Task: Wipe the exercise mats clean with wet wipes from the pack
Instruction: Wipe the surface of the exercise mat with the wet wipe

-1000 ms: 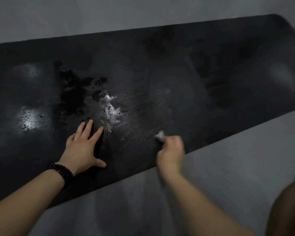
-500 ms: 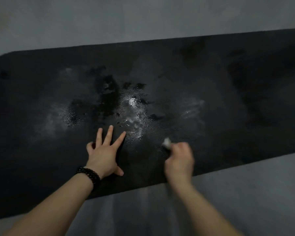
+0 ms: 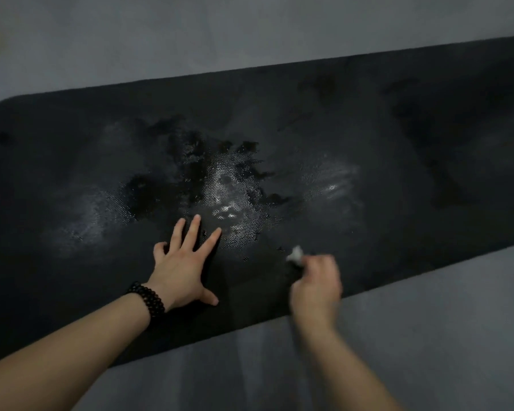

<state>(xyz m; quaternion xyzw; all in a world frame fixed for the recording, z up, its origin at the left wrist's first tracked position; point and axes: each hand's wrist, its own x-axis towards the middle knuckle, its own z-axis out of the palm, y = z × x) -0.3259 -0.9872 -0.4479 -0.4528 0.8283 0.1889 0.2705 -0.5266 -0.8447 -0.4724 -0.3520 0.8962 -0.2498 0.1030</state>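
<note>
lying flat on the grey floor (image 3: 428, 336), a black mat (image 3: 398, 143) shows wet, shiny patches (image 3: 229, 188) near its middle. left hand (image 3: 181, 268), with a bead bracelet (image 3: 147, 301) at the wrist, presses palm-down on the mat, fingers straight and spread. right hand (image 3: 315, 283), blurred, curls around a small white wipe (image 3: 296, 254) touching the mat near its front edge.
</note>
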